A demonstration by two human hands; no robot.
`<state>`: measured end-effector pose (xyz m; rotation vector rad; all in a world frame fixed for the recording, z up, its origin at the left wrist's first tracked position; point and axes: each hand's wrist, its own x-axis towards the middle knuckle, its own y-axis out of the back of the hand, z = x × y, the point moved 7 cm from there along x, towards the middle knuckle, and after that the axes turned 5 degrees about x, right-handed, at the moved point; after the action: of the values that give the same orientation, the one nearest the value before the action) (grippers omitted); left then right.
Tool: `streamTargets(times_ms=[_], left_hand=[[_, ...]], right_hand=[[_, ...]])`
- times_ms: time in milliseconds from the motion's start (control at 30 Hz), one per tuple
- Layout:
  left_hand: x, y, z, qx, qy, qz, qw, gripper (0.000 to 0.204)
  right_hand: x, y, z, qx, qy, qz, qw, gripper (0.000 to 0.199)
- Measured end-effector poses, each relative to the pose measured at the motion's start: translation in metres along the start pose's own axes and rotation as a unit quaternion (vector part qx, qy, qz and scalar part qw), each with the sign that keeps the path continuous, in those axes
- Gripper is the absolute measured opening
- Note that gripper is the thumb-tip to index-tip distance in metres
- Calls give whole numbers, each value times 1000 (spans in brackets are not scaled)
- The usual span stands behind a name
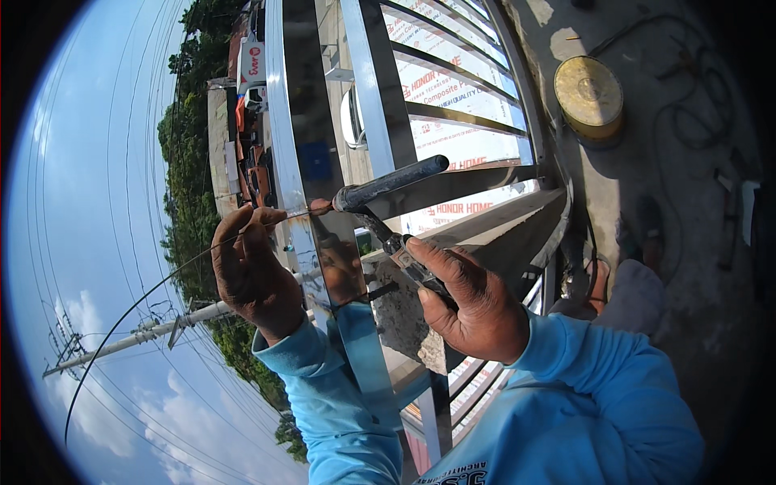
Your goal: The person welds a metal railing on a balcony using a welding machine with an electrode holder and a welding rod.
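Observation:
In my right hand [477, 307] is a black TIG welding torch [392, 184], its handle gripped between thumb and curled fingers. The torch's long back cap points away to the right, and its small reddish nozzle [321, 206] faces a shiny metal tube [283, 121] of a railing. My left hand [259, 279] pinches a thin, bowed filler rod [153, 284]. The rod's short end reaches close to the nozzle; whether they touch, I cannot tell. Brownish heat marks [305, 250] show on the tube beside my left fingers.
Railing bars [368, 89] stretch beyond the torch, with white printed sheeting [453, 97] behind them. A concrete ledge [408, 323] lies beneath the torch. On the floor at right are a round yellowish can [588, 90] and a loose cable [703, 113]. A foot [598, 279] shows near the railing.

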<state>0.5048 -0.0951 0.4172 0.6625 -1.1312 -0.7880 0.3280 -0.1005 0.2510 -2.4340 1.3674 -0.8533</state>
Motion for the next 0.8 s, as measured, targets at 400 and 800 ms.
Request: streamTargets(times_ms=[400, 800], left_hand=[[1, 1, -4, -19, 19, -1, 1000, 19], [0, 2, -4, -36, 7, -5, 999, 21]], right_hand=[[1, 1, -4, -26, 12, 14, 999, 67], [0, -1, -2, 0, 14, 10, 1000, 70]])
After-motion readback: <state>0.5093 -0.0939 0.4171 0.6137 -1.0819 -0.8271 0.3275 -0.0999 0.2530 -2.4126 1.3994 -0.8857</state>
